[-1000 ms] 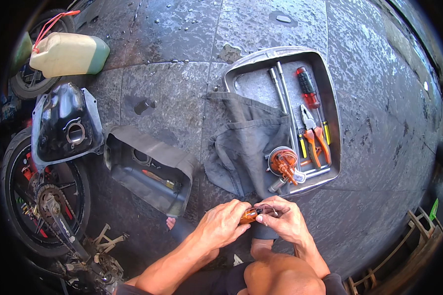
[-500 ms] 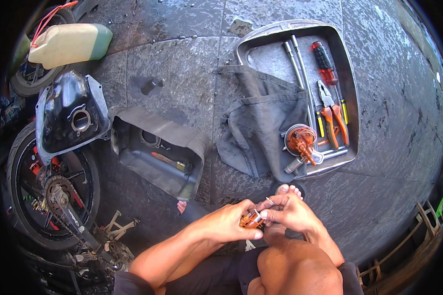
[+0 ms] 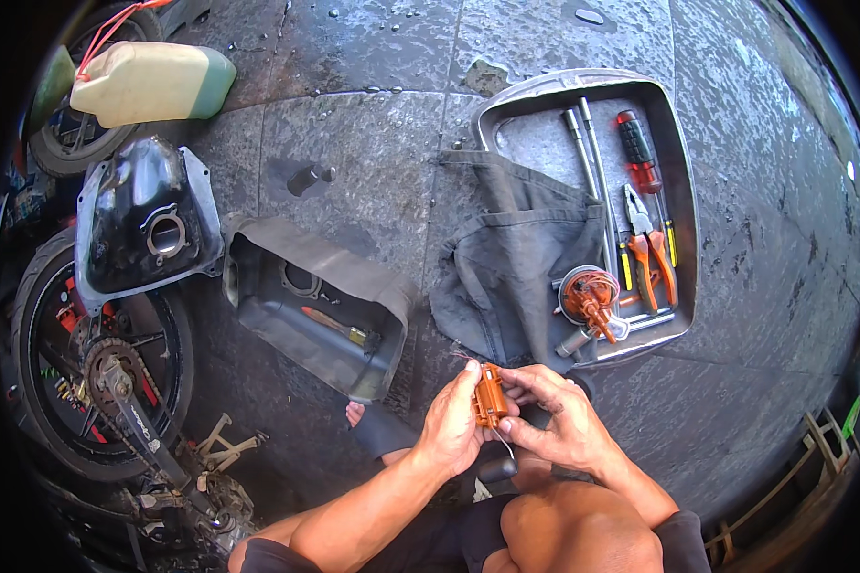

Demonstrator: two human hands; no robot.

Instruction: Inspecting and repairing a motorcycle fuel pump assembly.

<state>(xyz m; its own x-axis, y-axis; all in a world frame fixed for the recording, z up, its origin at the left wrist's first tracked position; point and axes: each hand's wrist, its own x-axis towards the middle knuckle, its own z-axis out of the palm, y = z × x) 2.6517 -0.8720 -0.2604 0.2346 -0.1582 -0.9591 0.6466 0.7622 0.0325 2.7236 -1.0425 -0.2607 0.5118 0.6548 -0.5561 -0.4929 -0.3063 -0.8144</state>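
My left hand grips an orange-brown plastic fuel level sender, thumb along its side. From its lower end a thin bent wire arm runs to a black float hanging above my legs. Fine wires stick out near my left thumb. My right hand closes on the sender's right side, with its fingertips and thumb against it. Just beyond my hands, an orange fuel pump assembly with coiled wires rests at the near edge of a tool tray.
The tray holds pliers, a red-black screwdriver and long metal bars, partly under a dark cloth. Leftward are a black bin containing a brush, a fuel tank, a jerrycan and a motorcycle wheel.
The orange sender has been turned upright and raised between my hands, bringing its wire arm and float into sight. My right fingers have shifted onto its side. The whole view has shifted slightly.
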